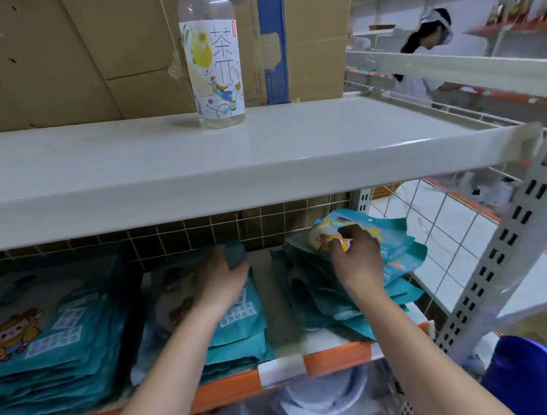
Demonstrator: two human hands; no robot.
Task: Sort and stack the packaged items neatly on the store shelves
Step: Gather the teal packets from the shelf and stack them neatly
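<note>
Three stacks of flat teal packages with a cartoon animal lie on the lower shelf (283, 368). The left stack (49, 342) is untouched. My left hand (223, 278) rests on the middle stack (242, 322) and its fingers curl round the far end of the top package (236, 252). My right hand (357, 253) pinches the top package (387, 243) of the untidy right stack (350, 306), whose far end is tilted up against the wire back.
A clear labelled bottle (215, 63) stands on the white upper shelf (261, 162) in front of cardboard boxes (70, 53). A wire grid (433, 236) and a slotted upright (501, 253) close the right side. Another person (430, 48) stands beyond. A blue object (525, 377) sits low right.
</note>
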